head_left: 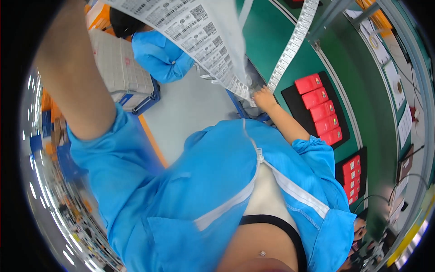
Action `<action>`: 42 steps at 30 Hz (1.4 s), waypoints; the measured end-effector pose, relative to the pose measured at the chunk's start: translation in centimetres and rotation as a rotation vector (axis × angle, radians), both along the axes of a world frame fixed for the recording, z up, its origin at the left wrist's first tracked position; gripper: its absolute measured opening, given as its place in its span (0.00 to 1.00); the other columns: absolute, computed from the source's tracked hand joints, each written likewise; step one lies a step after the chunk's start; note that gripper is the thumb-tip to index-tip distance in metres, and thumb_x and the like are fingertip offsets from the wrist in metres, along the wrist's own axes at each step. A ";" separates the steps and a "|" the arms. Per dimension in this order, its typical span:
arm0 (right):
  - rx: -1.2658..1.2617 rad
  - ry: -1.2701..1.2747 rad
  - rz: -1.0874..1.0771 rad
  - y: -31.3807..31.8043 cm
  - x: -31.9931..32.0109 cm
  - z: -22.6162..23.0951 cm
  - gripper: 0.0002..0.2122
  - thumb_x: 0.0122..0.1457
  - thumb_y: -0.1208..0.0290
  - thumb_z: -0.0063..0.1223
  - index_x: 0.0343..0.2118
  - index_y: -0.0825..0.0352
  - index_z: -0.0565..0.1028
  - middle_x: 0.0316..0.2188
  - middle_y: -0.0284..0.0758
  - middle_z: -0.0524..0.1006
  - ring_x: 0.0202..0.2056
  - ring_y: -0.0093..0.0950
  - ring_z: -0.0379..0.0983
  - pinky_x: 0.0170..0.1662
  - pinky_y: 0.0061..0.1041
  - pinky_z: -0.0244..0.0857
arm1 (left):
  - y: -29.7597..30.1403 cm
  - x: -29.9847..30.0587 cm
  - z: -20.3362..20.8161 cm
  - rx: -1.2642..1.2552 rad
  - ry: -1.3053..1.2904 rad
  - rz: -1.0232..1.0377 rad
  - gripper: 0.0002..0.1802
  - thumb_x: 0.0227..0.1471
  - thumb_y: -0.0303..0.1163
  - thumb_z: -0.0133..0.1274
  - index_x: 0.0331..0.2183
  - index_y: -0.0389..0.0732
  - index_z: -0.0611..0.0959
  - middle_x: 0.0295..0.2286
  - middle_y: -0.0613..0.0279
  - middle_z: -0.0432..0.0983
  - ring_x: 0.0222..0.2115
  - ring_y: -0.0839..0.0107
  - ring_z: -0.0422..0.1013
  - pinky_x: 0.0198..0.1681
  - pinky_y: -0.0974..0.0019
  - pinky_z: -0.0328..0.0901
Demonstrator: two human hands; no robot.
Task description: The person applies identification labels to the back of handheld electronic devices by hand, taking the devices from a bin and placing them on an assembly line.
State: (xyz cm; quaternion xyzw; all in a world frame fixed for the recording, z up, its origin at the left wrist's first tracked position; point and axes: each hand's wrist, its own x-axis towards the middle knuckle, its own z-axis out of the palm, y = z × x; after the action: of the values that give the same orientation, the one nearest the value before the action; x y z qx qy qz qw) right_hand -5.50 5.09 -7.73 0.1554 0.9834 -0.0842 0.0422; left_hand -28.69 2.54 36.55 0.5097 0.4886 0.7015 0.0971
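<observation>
A wide white strip of printed labels hangs slantwise from the upper edge down to my right hand. The fingers of that hand are closed on the strip's lower end, beside crumpled see-through plastic. A narrower strip of small labels also comes down to the same hand; I cannot tell whether it is gripped too. My left forearm reaches up on the left, and its hand lies beyond the picture's edge.
Red boxes stand in a row on a black mat on the green workbench, right of my arm. More red boxes sit nearer. A person in a blue sleeve works ahead, beside a pale crate. Metal posts rise at upper right.
</observation>
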 end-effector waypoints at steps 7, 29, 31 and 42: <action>-0.348 0.158 -0.186 -3.1 3.6 -0.3 0.09 0.48 0.74 0.43 0.33 0.71 0.70 0.32 0.40 0.71 0.40 0.36 0.65 0.46 0.29 0.58 | 2.8 -0.6 -0.9 0.109 -0.128 -0.160 0.13 0.47 0.31 0.50 0.31 0.29 0.75 0.25 0.56 0.75 0.20 0.72 0.71 0.26 0.74 0.67; -0.097 0.776 -1.735 -6.4 27.4 3.9 0.30 0.49 0.62 0.52 0.53 0.69 0.54 0.53 0.47 0.54 0.55 0.41 0.46 0.56 0.36 0.41 | 8.0 17.3 -37.4 -0.983 -0.357 -0.777 0.08 0.51 0.30 0.44 0.32 0.35 0.73 0.25 0.56 0.75 0.22 0.78 0.70 0.25 0.77 0.64; -0.120 0.825 -1.709 -5.2 27.7 2.9 0.28 0.51 0.61 0.48 0.53 0.69 0.54 0.53 0.45 0.55 0.55 0.39 0.48 0.55 0.36 0.42 | 10.1 17.8 -38.6 -0.937 -0.333 -0.815 0.08 0.51 0.30 0.44 0.32 0.35 0.73 0.25 0.56 0.76 0.22 0.79 0.69 0.24 0.77 0.63; -0.071 0.815 -1.582 -2.5 28.8 1.9 0.17 0.52 0.69 0.46 0.44 0.69 0.69 0.51 0.39 0.61 0.52 0.36 0.53 0.54 0.31 0.46 | 6.4 18.8 -41.6 -0.995 -0.506 -0.607 0.09 0.50 0.31 0.47 0.32 0.35 0.72 0.22 0.59 0.73 0.22 0.74 0.71 0.27 0.74 0.65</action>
State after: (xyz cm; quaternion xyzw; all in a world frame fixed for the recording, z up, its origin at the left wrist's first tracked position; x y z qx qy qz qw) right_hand 23.28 2.60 -5.79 0.7455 0.5238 -0.1677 -0.3766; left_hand -9.85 8.99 -5.02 0.3378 0.5516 0.4307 0.6294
